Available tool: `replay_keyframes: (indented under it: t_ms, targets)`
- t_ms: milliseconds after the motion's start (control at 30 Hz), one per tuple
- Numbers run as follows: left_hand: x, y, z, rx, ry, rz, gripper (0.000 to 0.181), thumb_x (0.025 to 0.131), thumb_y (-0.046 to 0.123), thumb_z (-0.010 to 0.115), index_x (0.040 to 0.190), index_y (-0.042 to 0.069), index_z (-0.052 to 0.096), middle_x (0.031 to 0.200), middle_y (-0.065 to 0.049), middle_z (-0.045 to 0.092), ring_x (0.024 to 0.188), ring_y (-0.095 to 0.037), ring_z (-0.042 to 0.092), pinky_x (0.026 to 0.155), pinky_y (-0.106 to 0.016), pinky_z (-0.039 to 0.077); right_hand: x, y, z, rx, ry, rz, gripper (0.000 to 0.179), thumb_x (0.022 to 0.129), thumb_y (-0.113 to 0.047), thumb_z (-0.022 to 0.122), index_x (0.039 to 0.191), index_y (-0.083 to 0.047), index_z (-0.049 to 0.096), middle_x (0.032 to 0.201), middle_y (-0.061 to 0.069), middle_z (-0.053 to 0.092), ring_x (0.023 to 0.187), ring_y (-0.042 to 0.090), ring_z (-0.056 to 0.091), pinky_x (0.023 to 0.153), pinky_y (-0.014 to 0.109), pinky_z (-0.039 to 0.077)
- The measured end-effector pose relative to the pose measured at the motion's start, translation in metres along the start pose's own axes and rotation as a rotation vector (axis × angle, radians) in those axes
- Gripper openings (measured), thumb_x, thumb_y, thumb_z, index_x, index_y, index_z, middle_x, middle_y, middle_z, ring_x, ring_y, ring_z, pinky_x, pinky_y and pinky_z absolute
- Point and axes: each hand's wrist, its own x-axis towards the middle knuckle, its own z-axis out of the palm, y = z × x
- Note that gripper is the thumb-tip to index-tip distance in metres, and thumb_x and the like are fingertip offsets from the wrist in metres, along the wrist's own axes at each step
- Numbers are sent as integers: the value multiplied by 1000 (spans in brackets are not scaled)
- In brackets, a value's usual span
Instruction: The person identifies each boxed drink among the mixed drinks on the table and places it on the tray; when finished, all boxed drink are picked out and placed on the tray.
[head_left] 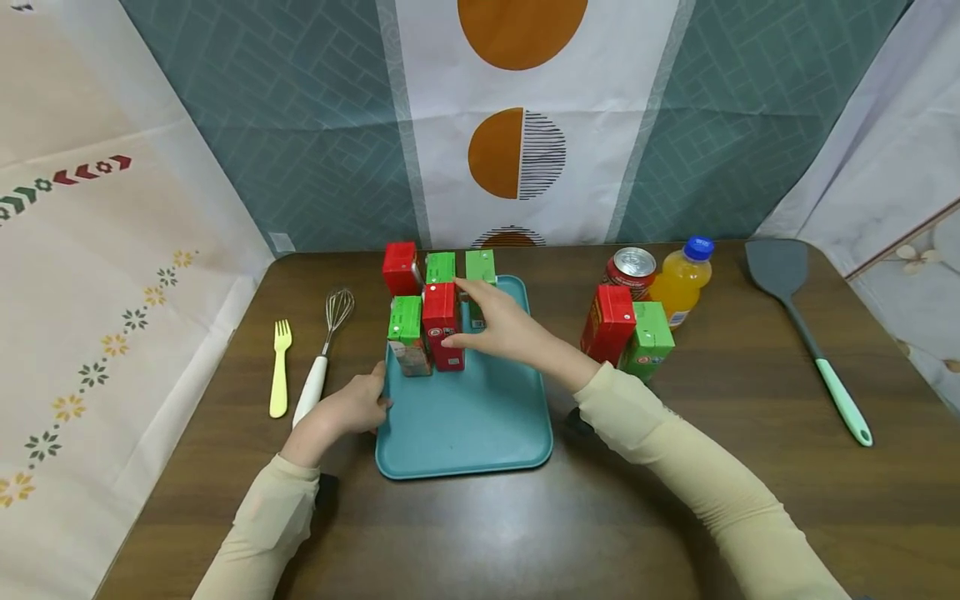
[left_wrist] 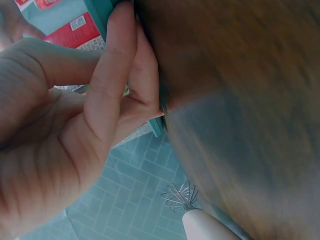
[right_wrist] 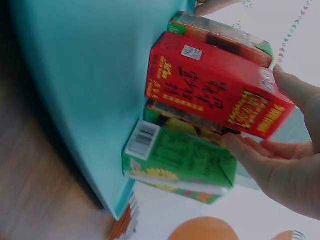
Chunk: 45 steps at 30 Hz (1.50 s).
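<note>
My right hand point(head_left: 506, 325) is at a red drink carton point(head_left: 442, 325) standing on the teal tray point(head_left: 465, 425). The right wrist view shows the thumb on one side of the red carton's upper end and fingers on the other, pinching it. My left hand point(head_left: 352, 404) holds the tray's left rim; in the left wrist view its fingers point(left_wrist: 112, 75) bend at the edge. Beside the gripped carton stands a green-topped carton point(head_left: 406, 321). Behind are another red carton point(head_left: 401, 268) and two green cartons, one point(head_left: 441, 267) partly hidden, the other point(head_left: 480, 265) behind my right fingers.
Right of the tray stand a red carton point(head_left: 607, 323), a green carton point(head_left: 647, 340), a red can point(head_left: 632, 271) and an orange juice bottle point(head_left: 678, 283). A spatula point(head_left: 806, 329) lies farther right. A whisk point(head_left: 321, 358) and yellow fork point(head_left: 281, 367) lie left.
</note>
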Motion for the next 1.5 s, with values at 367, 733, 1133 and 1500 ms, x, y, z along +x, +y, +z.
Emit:
replay_keyframes:
  t_ms: [367,733,1133,1500]
  targets:
    - [-2,1,0,-5,9,-5,68,91,-2,48,139,-22,4,92,-28,60,53,-16,61,51,-27,47,-82,22,-28,59,174,-344,56,78,-16,76,129,-9,54,123,4,57,107,15,57,83,28,51]
    - [1,1,2,-2,8,0,68,91,-1,49,138,-23,5,87,-24,61,52,-16,61,50,-27,47,-146,70,-53,-25,303,-667,39,89,-35,62,111,-3,66,107,9,64,100,15,58,91,14,41]
    - [1,1,2,14,9,-15,68,91,-1,49,139,-22,5,70,-12,58,52,-15,59,50,-27,45,-180,106,-88,-142,424,-480,52,85,-46,61,109,-1,67,104,8,65,95,7,56,85,9,40]
    - [0,2,2,20,5,-32,68,92,0,49,140,-21,5,72,-12,58,53,-15,60,50,-27,45,-179,128,-94,-224,421,-201,78,54,-7,89,126,-9,57,124,8,54,112,14,46,94,4,28]
